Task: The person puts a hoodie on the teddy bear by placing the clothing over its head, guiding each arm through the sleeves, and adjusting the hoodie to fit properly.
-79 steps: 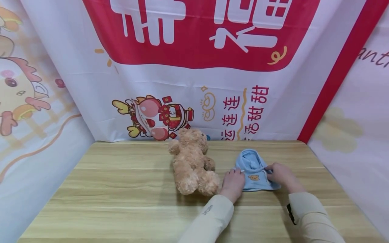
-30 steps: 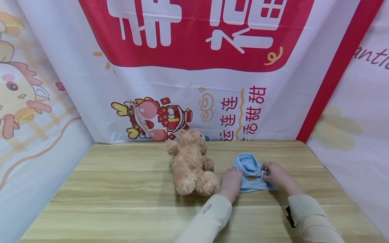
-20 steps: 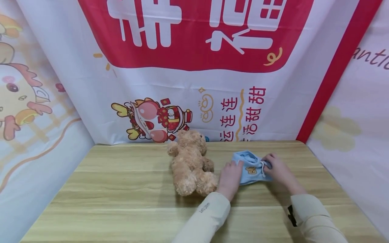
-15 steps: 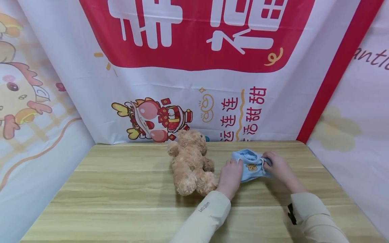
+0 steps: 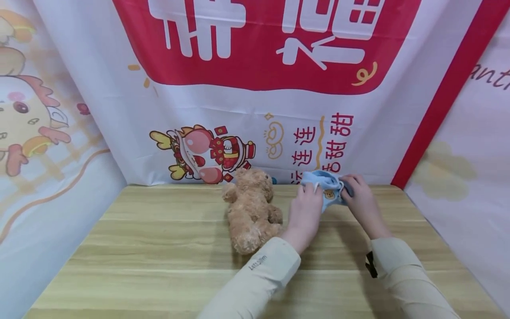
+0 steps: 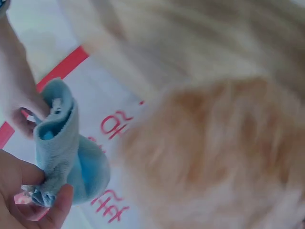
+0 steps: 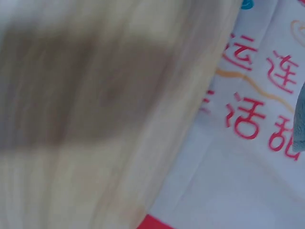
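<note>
A small light-blue doll hoodie [image 5: 324,179] with a bear-face patch and white drawstring hangs above the far part of the table. My left hand [image 5: 304,210] pinches its left side, and my right hand [image 5: 360,199] grips the right side. Between thumb and fingers of my left hand [image 6: 24,186], the left wrist view shows the bunched edge of the hoodie [image 6: 71,143], its opening turned up. Only a sliver of the hoodie [image 7: 300,119] enters the right wrist view. Left of my hands lies a tan teddy bear [image 5: 251,212], its nearer leg partly behind my left wrist.
The wood-grain table [image 5: 167,248] meets a white and red printed cloth backdrop [image 5: 255,97] along its far edge. Printed side cloths [image 5: 458,168] stand at the left and right.
Both hands have raised the hoodie from the table and carried it away toward the backdrop. It is more gathered now, with its lower part hanging. The teddy bear stays put.
</note>
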`<state>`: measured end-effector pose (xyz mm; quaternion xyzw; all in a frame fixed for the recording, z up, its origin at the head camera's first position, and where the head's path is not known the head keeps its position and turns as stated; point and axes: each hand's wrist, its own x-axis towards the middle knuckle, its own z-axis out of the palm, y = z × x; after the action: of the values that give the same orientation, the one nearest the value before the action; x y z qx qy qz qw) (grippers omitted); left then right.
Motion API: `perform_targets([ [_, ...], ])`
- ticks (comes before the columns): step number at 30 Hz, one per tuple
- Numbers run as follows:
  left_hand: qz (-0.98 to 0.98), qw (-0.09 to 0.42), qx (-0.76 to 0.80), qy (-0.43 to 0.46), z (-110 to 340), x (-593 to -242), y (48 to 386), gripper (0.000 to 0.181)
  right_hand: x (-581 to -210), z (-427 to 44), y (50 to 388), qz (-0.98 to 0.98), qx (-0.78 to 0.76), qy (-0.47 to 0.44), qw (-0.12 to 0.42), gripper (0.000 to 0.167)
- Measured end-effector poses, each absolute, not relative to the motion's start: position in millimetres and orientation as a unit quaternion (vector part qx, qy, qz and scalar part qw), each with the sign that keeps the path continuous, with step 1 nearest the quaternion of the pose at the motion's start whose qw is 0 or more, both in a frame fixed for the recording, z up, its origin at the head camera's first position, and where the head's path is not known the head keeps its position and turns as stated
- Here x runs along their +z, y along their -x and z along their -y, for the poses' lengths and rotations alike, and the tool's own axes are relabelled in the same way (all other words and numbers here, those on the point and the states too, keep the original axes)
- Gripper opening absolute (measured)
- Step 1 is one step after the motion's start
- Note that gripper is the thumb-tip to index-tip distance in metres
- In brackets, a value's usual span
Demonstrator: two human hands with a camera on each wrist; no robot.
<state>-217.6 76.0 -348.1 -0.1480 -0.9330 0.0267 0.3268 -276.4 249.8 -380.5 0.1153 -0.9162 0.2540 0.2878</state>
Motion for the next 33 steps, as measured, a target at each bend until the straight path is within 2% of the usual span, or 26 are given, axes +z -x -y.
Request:
perform_targets([
  [5,0.932,0.336,0.006,0.135,-60,-325,216,0.014,-367,-226,282,0.895,0.275,-0.115,0.331,0.027],
  [9,0.947,0.295,-0.005,0.128,-44,-308,217,0.021,-362,-206,285,0.882,0.294,-0.119,0.349,0.028],
  [13,0.958,0.262,-0.022,0.118,-25,-294,222,0.023,-356,-185,287,0.882,0.302,-0.122,0.34,0.028],
  [15,0.961,0.252,-0.027,0.109,-13,-291,226,0.022,-354,-173,288,0.887,0.306,-0.121,0.324,0.029],
  [22,0.98,0.178,-0.026,0.087,28,-288,244,0.028,-356,-134,289,0.918,0.314,-0.115,0.212,0.034],
  [33,0.988,0.128,-0.06,0.056,74,-322,265,0.03,-384,-92,280,0.938,0.307,-0.107,0.121,0.036],
])
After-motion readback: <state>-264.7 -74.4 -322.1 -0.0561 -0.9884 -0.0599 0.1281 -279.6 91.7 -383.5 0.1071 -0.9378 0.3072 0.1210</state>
